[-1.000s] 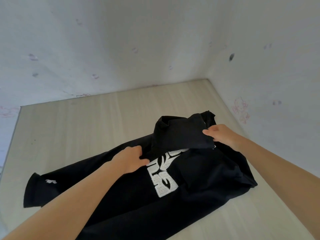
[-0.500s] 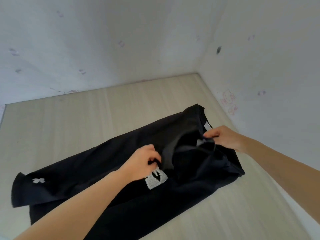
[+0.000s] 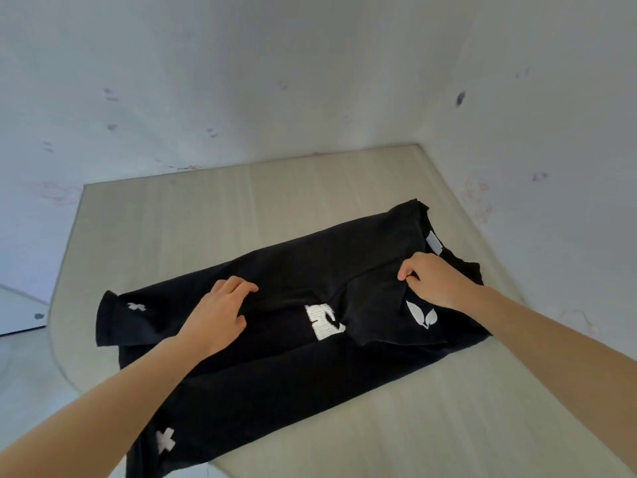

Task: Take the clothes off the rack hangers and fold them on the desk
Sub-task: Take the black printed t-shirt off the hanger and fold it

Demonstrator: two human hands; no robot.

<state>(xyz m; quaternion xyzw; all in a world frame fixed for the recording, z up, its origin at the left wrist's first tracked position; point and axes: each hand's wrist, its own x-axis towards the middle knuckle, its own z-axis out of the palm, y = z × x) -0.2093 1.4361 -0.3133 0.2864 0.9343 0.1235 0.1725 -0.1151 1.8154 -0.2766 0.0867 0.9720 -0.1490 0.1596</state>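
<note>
Folding is the step in hand, I judge, with the rack work for this garment behind me: the pale wood table [image 3: 241, 215] fills the corner where two marked white walls [image 3: 310, 81] meet, and the black T-shirt [image 3: 310, 263] lies flat across its middle, running from near the left edge toward the far right corner, collar end toward that corner. One sleeve lies folded in over the chest, half covering the white chest print [image 3: 322, 320], and a white leaf logo [image 3: 421, 314] shows on that folded sleeve. A small white cross mark [image 3: 137, 307] sits on the other sleeve near the left edge, another cross [image 3: 164, 440] shows low on the cloth near the front edge, and a pale neck label [image 3: 434, 243] shows inside the collar. My left hand [image 3: 217, 315] rests on the shirt's middle, fingers bent over a ridge of fabric; whether they pinch it or only press it down I cannot tell. My right hand [image 3: 434, 284] has its fingers curled and pinching the edge of the folded sleeve near the collar. Next, I think, comes smoothing this fold flat and bringing the left sleeve in to match, keeping the edges straight so the cloth does not bunch.
</note>
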